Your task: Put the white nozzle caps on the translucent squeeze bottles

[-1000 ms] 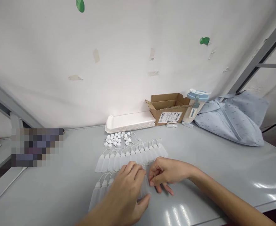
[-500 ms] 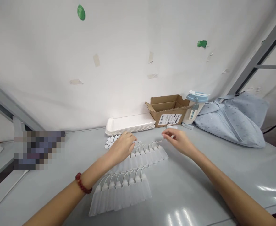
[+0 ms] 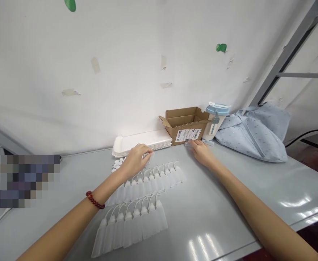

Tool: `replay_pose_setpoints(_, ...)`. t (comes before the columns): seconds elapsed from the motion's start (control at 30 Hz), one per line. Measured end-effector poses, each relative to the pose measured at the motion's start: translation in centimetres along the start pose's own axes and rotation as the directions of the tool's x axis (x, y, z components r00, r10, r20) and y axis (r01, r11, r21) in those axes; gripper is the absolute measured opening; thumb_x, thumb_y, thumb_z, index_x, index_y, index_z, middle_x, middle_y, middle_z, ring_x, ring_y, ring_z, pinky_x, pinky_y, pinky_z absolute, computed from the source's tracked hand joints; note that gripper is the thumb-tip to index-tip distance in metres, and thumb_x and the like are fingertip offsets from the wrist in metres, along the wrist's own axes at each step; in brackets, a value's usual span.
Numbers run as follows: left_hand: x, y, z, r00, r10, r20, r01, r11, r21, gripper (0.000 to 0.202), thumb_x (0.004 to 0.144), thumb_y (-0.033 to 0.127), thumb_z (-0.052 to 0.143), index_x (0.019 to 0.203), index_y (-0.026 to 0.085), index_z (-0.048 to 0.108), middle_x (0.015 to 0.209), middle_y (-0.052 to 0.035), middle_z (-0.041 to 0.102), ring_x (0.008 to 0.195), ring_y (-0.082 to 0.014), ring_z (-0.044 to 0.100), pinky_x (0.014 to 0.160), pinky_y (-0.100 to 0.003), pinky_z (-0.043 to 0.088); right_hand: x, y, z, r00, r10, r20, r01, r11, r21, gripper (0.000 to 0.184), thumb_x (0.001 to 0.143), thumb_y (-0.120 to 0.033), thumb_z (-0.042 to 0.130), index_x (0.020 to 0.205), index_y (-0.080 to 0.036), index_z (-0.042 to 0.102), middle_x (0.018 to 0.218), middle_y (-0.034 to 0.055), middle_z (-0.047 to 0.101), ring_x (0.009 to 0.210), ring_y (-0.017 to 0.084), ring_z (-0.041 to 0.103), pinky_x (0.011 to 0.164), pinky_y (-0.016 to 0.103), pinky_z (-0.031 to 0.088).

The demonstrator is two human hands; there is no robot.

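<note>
Two rows of small translucent squeeze bottles lie side by side on the grey table: a far row and a near row. My left hand, a red bead bracelet on its wrist, is curled over the heap of small white caps and pinches one cap at its fingertips. My right hand reaches far right, fingers closing on a loose clear bottle lying in front of the cardboard box.
A stack of white trays lies against the white wall. Right of the box stand a blue-lidded cup and a light blue cloth bag. The table's front edge runs along the lower right.
Both hands left the near row of bottles and moved away from me. The left went to the caps, the right reached out to the loose bottle by the box. The view shifted slightly right.
</note>
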State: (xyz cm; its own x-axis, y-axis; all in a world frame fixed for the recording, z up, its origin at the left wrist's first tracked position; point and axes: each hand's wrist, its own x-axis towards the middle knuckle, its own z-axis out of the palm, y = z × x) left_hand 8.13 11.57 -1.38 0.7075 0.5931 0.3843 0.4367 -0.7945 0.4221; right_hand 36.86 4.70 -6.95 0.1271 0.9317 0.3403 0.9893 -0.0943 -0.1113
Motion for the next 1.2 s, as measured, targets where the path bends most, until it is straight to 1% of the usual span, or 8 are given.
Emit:
replay_pose_setpoints(0.23, -2.5, 1.7, -1.5, 0.974, -0.095, -0.207, 0.066, 0.987, -0.144, 0.012, 0.085, 0.023, 0.051, 0.089, 0.019, 0.062, 0.084, -0.0033, 0.066, 0.073, -0.0151, 0.059, 0.068, -0.027, 0.048, -0.3, -1.1, -0.3, 1.0, 0.011, -0.012, -0.012, 1.0, -0.025, 0.035, 0.082, -0.004, 0.04, 0.112, -0.008, 0.057, 0.109, 0.0206, 0.06, 0.103, 0.033, 0.052, 0.084, 0.043, 0.04)
replay_pose_setpoints(0.33, -4.3, 2.4, -1.6, 0.943, -0.226, -0.246, 0.15, 0.944, -0.294, 0.012, 0.084, 0.026, 0.054, 0.092, 0.019, 0.059, 0.083, -0.0027, 0.065, 0.072, -0.0147, 0.059, 0.068, -0.027, 0.05, -0.6, -1.9, -0.8, 0.999, -0.013, -0.037, 0.014, 0.999, 0.037, 0.031, 0.081, -0.005, 0.041, 0.107, -0.009, 0.059, 0.104, 0.019, 0.061, 0.1, 0.031, 0.055, 0.081, 0.04, 0.042)
replay_pose_setpoints(0.43, -6.1, 3.4, -1.5, 0.891, -0.395, -0.222, 0.24, 0.827, -0.508, 0.011, 0.081, 0.028, 0.058, 0.086, 0.018, 0.058, 0.083, -0.0023, 0.064, 0.077, -0.0154, 0.06, 0.071, -0.027, 0.05, -1.1, -3.1, -1.6, 0.995, -0.055, -0.082, 0.066, 0.988, 0.142, 0.022, 0.082, -0.014, 0.046, 0.1, -0.013, 0.059, 0.096, 0.0127, 0.061, 0.089, 0.025, 0.059, 0.074, 0.033, 0.046)
replay_pose_setpoints(0.6, -7.9, 5.3, -1.5, 0.839, -0.522, -0.155, 0.324, 0.708, -0.627, 0.011, 0.077, 0.03, 0.062, 0.078, 0.019, 0.063, 0.077, -0.0013, 0.064, 0.075, -0.0156, 0.06, 0.07, -0.025, 0.051, -2.4, -5.9, -3.4, 0.967, -0.145, -0.208, 0.2, 0.942, 0.27, 0.015, 0.081, -0.021, 0.048, 0.094, -0.019, 0.057, 0.087, 0.0078, 0.056, 0.084, 0.022, 0.057, 0.073, 0.033, 0.047)
replay_pose_setpoints(0.9, -8.2, 7.0, -0.9, 0.864, -0.5, 0.056, 0.36, 0.536, -0.764, 0.013, 0.075, 0.03, 0.065, 0.078, 0.019, 0.069, 0.069, -0.0007, 0.065, 0.068, -0.0139, 0.059, 0.064, -0.023, 0.05, -5.6, -11.7, -4.5, 0.877, -0.326, -0.352, 0.469, 0.741, 0.481, 0.015, 0.091, -0.017, 0.044, 0.089, -0.021, 0.058, 0.096, 0.0096, 0.066, 0.09, 0.019, 0.063, 0.077, 0.031, 0.051)
replay_pose_setpoints(1.03, -8.4, 7.1, -1.1, 0.842, -0.535, 0.066, 0.392, 0.525, -0.756, 0.013, 0.073, 0.031, 0.066, 0.077, 0.018, 0.069, 0.071, -0.0013, 0.066, 0.07, -0.0146, 0.06, 0.066, -0.024, 0.051, -4.8, -10.3, -4.9, 0.912, -0.222, -0.346, 0.371, 0.808, 0.459, 0.013, 0.089, -0.022, 0.048, 0.092, -0.019, 0.06, 0.099, 0.0116, 0.066, 0.095, 0.023, 0.06, 0.083, 0.037, 0.049)
replay_pose_setpoints(1.13, -8.5, 6.9, -1.2, 0.828, -0.554, 0.081, 0.426, 0.529, -0.734, 0.013, 0.074, 0.032, 0.065, 0.077, 0.019, 0.069, 0.072, -0.001, 0.065, 0.071, -0.0147, 0.06, 0.067, -0.024, 0.051, -3.7, -7.4, -5.8, 0.989, -0.111, -0.1, 0.146, 0.859, 0.49, 0.014, 0.086, -0.025, 0.049, 0.089, -0.02, 0.062, 0.087, 0.0077, 0.068, 0.081, 0.022, 0.062, 0.073, 0.036, 0.05)
replay_pose_setpoints(1.2, -8.6, 6.8, -1.2, 0.827, -0.555, 0.094, 0.44, 0.533, -0.723, 0.013, 0.075, 0.032, 0.065, 0.078, 0.02, 0.069, 0.071, -0.0006, 0.064, 0.07, -0.0145, 0.059, 0.067, -0.025, 0.051, -3.1, -5.8, -6.4, 0.996, -0.093, -0.003, 0.083, 0.869, 0.488, 0.014, 0.084, -0.026, 0.052, 0.086, -0.019, 0.063, 0.079, 0.0061, 0.068, 0.071, 0.02, 0.062, 0.063, 0.033, 0.049)
